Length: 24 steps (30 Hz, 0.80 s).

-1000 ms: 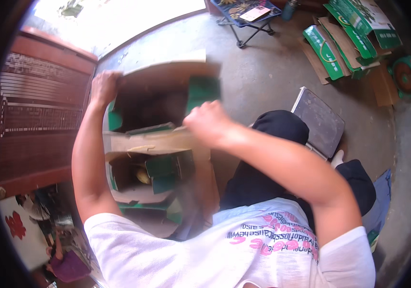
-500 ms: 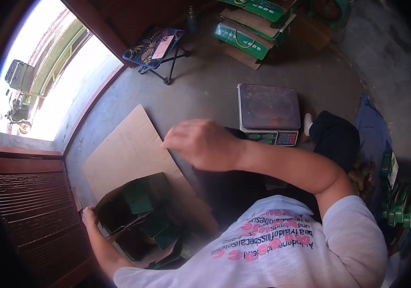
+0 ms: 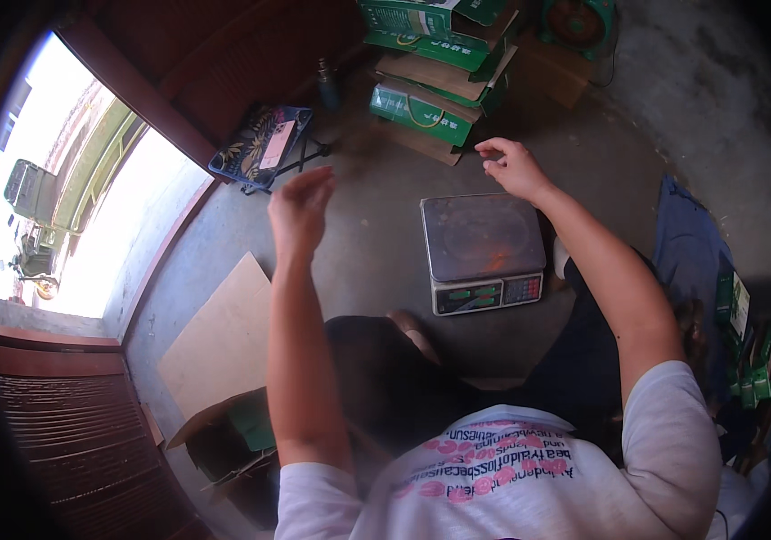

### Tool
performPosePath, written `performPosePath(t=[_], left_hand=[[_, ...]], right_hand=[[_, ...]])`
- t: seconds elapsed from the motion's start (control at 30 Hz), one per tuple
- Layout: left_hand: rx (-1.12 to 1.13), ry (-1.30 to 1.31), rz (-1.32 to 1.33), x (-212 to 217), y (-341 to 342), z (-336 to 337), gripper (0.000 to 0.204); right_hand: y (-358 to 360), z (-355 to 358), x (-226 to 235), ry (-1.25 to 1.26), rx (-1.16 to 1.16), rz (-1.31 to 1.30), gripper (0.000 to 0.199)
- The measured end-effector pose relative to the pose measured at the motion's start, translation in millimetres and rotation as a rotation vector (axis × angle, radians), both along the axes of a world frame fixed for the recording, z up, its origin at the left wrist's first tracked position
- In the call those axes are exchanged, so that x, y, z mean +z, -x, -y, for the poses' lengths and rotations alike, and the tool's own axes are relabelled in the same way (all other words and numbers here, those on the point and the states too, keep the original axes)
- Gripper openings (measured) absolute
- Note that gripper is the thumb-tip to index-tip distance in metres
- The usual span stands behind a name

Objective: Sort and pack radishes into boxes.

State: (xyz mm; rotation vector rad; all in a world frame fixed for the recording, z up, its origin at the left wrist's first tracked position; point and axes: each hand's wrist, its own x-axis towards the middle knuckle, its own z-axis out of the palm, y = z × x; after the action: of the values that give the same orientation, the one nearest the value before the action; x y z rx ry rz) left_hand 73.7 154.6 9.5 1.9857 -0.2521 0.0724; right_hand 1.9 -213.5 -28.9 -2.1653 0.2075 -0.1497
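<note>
I'm seeing the right hand point(image 3: 516, 171) hovering by the scale's point(image 3: 480, 236) far edge, thumb and fingers parted, gripping nothing; the left hand point(image 3: 298, 214) is hanging empty near the folding stool point(image 3: 246, 155). Far beyond, green cartons point(image 3: 396, 104) are standing stacked. They're looking light, stiff, probably slick on their glossy faces; I'm favouring opposite cardboard edges for holding, without crushing.

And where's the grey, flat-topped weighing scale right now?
In the head view, the scale sits right of centre on the grey floor, just below the bare right hand.
</note>
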Motion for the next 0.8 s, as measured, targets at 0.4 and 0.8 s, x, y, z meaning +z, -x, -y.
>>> performPosePath(t=[0.4, 0.8], left_hand=[[-0.146, 0.755, -0.472, 10.0, 9.4, 124.4, 0.045], [-0.220, 0.668, -0.348, 14.1, -16.9, 139.3, 0.040]], right_hand=[[-174.2, 133.6, 24.1, 0.631, -0.128, -0.091, 0.040], [-338.5, 193.5, -30.6, 0.762, -0.226, -0.161, 0.045]])
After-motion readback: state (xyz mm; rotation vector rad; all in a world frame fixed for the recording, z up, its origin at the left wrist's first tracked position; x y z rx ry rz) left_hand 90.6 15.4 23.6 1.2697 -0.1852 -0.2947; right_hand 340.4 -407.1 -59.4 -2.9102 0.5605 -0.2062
